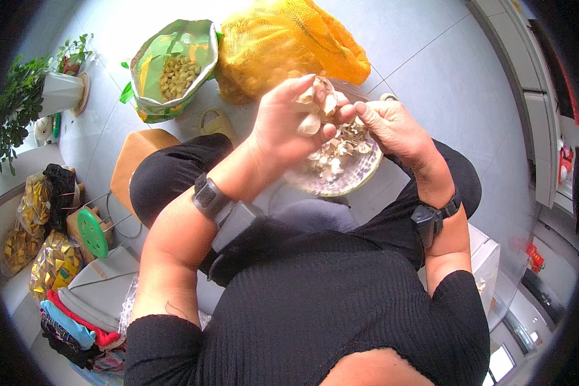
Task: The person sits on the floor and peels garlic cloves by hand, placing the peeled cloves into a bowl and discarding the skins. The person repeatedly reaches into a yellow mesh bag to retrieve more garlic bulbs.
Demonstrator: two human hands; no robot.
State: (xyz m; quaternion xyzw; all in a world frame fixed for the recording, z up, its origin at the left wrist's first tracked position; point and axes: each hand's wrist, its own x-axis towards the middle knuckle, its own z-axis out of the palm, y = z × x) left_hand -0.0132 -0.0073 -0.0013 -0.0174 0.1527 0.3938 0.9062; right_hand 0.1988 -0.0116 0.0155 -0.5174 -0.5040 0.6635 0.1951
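Observation:
My left hand [289,120], palm up, holds several garlic cloves [310,124] and pieces with papery skin. Close against its fingertips is my right hand [395,125], thumb and forefinger pinched together; whether a bit of skin lies between them is too small to tell. Below both hands a round patterned basin [352,181] holds loose garlic skins [332,161]. Beyond the left hand lies an orange mesh sack [289,43], its contents blurred behind the netting. Left of the sack, an open green bag [147,72] contains many pale cloves [178,75].
A tan slipper [217,124] lies on the tiled floor below the green bag. An orange-brown seat [137,159] is by my left knee. Potted plants [62,91], bags of gold-coloured items [55,263] and folded cloths [77,323] are at the left. White cabinets [538,140] line the right.

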